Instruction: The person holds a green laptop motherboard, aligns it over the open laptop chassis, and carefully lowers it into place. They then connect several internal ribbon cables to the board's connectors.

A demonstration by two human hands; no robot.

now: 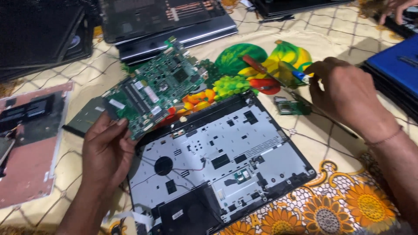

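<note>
My left hand [106,146] grips the near edge of a green laptop motherboard [156,89] and holds it tilted up above the open laptop base [235,161], whose silver inner frame and black rim face up. My right hand [344,93] reaches to the right of the base and closes around a small tool with a blue part [300,75]. A screwdriver with a reddish handle [261,67] lies just left of that hand. A small green circuit board [289,105] rests on the cloth beside the base's far right corner.
A fruit-and-sunflower patterned cloth [344,191] covers the surface. Dark laptop shells [165,21] are stacked at the back, a blue one [398,65] at the right, a reddish panel [30,148] at the left. Another person's hand [396,8] shows at top right.
</note>
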